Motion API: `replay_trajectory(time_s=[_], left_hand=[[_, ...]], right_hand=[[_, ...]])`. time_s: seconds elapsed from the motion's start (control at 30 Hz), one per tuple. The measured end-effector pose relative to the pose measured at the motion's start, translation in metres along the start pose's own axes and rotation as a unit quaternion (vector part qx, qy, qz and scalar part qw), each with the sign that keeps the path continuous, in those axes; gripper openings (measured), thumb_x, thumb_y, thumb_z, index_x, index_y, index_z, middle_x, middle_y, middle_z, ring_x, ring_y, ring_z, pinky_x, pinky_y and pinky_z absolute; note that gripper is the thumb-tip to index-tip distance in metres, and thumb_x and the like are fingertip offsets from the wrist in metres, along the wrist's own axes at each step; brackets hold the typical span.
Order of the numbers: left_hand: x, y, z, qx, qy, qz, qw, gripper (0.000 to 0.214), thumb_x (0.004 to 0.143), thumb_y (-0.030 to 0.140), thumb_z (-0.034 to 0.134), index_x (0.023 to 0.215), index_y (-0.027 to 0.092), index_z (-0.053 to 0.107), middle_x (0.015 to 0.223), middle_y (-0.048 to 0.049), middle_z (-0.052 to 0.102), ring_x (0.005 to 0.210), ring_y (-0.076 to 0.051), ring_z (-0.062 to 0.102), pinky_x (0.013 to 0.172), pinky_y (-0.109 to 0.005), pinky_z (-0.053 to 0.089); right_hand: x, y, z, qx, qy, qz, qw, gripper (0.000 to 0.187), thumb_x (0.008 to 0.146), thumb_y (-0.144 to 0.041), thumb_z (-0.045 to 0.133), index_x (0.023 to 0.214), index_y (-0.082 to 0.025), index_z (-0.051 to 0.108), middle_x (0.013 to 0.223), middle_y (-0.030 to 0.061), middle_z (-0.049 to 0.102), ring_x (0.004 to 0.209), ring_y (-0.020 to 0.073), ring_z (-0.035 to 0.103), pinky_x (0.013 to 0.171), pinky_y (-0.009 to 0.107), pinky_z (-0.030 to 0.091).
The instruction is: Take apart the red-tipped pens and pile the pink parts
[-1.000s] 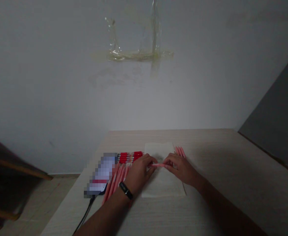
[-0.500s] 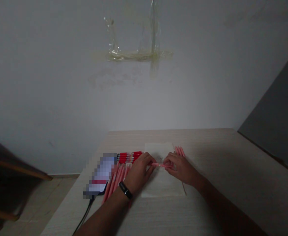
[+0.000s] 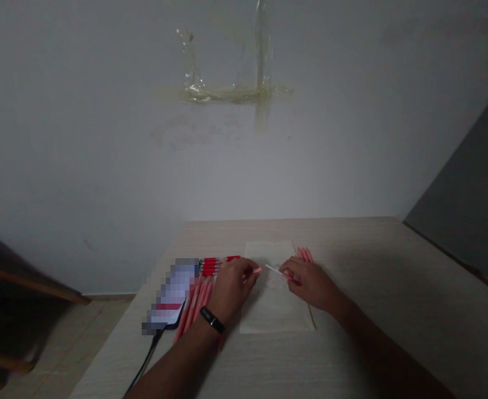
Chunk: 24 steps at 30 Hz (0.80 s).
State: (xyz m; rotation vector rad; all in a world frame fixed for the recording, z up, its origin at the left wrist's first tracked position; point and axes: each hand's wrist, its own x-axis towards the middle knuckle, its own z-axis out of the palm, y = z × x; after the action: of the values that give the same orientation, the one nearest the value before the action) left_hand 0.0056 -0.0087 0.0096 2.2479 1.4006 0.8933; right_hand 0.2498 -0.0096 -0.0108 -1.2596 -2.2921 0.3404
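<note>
My left hand, with a dark band on its wrist, is closed on a pink pen barrel piece, its end poking past the fingertips. Across a small gap, my right hand pinches the other pen half, pink with a thin white refill pointing left. Both hands are above a pale sheet on the table. Several pink pens lie beside my left forearm, partly covered by it. Behind my left hand is a row of red pens. Further pink pens show beyond my right hand.
A blurred-out phone-like device with a lit screen lies at the table's left, a black cable running from it. A thin brown stick-like strip lies along the sheet's right edge. The wall stands behind the table.
The pink pen between my hands has come apart. My left hand has drawn slightly left with one piece, and the white refill now shows from the piece in my right hand.
</note>
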Motion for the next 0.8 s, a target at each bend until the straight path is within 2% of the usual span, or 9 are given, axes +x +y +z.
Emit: replay_trajectory(time_s=[0.07, 0.13, 0.27, 0.47, 0.63, 0.73, 0.8], left_hand=[[0.0, -0.001, 0.001, -0.021, 0.004, -0.015, 1.0, 0.023, 0.095, 0.038, 0.055, 0.093, 0.019, 0.069, 0.085, -0.004, 0.071, 0.077, -0.018, 0.063, 0.071, -0.029, 0.045], [0.0, -0.002, 0.002, -0.045, 0.008, -0.019, 0.999, 0.022, 0.094, 0.038, 0.056, 0.094, 0.019, 0.067, 0.085, -0.0036, 0.071, 0.076, -0.017, 0.064, 0.071, -0.028, 0.046], [0.001, -0.001, 0.001, -0.079, 0.015, -0.013, 0.997, 0.02, 0.093, 0.037, 0.056, 0.095, 0.019, 0.064, 0.087, -0.0042, 0.071, 0.077, -0.017, 0.065, 0.072, -0.028, 0.048], [0.001, 0.0, 0.002, -0.052, -0.039, -0.048, 0.997, 0.018, 0.093, 0.032, 0.054, 0.1, 0.018, 0.062, 0.075, -0.0021, 0.068, 0.066, -0.015, 0.062, 0.062, -0.026, 0.042], [-0.001, -0.007, 0.008, -0.024, -0.096, -0.072, 0.993, 0.018, 0.088, 0.023, 0.057, 0.105, 0.018, 0.063, 0.078, -0.0026, 0.069, 0.07, -0.016, 0.063, 0.062, -0.025, 0.041], [-0.003, -0.012, 0.013, -0.016, -0.094, -0.075, 0.993, 0.021, 0.088, 0.023, 0.057, 0.108, 0.018, 0.063, 0.085, -0.0041, 0.069, 0.076, -0.017, 0.064, 0.066, -0.026, 0.043], [-0.004, -0.015, 0.015, -0.005, -0.08, -0.075, 0.994, 0.025, 0.089, 0.024, 0.058, 0.112, 0.019, 0.064, 0.094, -0.006, 0.068, 0.079, -0.017, 0.063, 0.07, -0.027, 0.045]], right_hand=[[0.001, 0.004, 0.001, -0.018, 0.022, 0.016, 0.999, 0.033, 0.078, -0.007, 0.055, 0.104, -0.025, 0.064, 0.088, -0.0009, 0.065, 0.084, 0.0183, 0.062, 0.113, 0.048, 0.028], [0.002, 0.007, 0.003, -0.023, 0.033, 0.025, 0.999, 0.033, 0.078, -0.008, 0.054, 0.105, -0.026, 0.064, 0.087, -0.0015, 0.065, 0.084, 0.0183, 0.062, 0.118, 0.051, 0.018], [0.002, 0.008, 0.006, -0.024, 0.033, 0.025, 0.999, 0.033, 0.079, -0.009, 0.055, 0.105, -0.026, 0.063, 0.089, -0.0011, 0.066, 0.087, 0.0189, 0.062, 0.119, 0.051, 0.016], [0.002, 0.007, 0.005, -0.015, 0.038, 0.01, 0.999, 0.032, 0.08, -0.009, 0.056, 0.105, -0.026, 0.063, 0.084, -0.0023, 0.065, 0.077, 0.0173, 0.061, 0.117, 0.053, 0.019], [0.001, 0.003, 0.003, -0.009, 0.029, 0.003, 1.0, 0.033, 0.079, -0.007, 0.057, 0.106, -0.026, 0.062, 0.086, -0.0021, 0.064, 0.08, 0.0177, 0.062, 0.113, 0.051, 0.025], [0.001, 0.0, 0.001, -0.005, 0.015, 0.002, 1.0, 0.03, 0.081, -0.009, 0.056, 0.105, -0.025, 0.062, 0.087, -0.0011, 0.064, 0.081, 0.0178, 0.061, 0.108, 0.046, 0.033], [0.001, -0.002, -0.001, 0.012, 0.0, -0.002, 1.0, 0.031, 0.08, -0.008, 0.056, 0.106, -0.023, 0.062, 0.091, 0.0006, 0.065, 0.083, 0.0178, 0.061, 0.096, 0.038, 0.043]])
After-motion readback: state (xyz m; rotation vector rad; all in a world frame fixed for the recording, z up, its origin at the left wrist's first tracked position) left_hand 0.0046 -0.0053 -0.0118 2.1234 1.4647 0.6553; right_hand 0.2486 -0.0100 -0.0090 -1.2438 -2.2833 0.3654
